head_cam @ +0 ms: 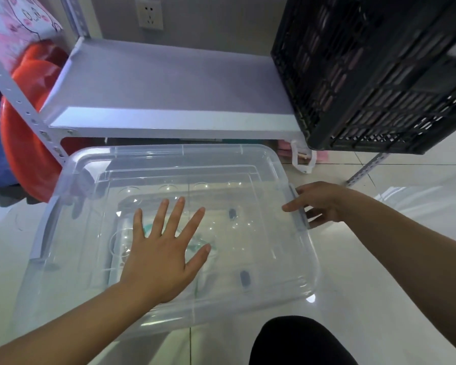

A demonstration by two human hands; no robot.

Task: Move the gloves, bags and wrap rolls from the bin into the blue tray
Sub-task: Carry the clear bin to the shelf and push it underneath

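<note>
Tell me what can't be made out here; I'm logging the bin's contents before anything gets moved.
All in the head view:
- Contents of the clear bin: blurred by the glare on its lid and partly covered by the left hand; only pale shapes show.
- Blue tray: none in frame.
- Right hand at the side latch: its grip is unclear; fingers go behind the latch.
- Black crate: motion-blurred, cut off by the right edge.
</note>
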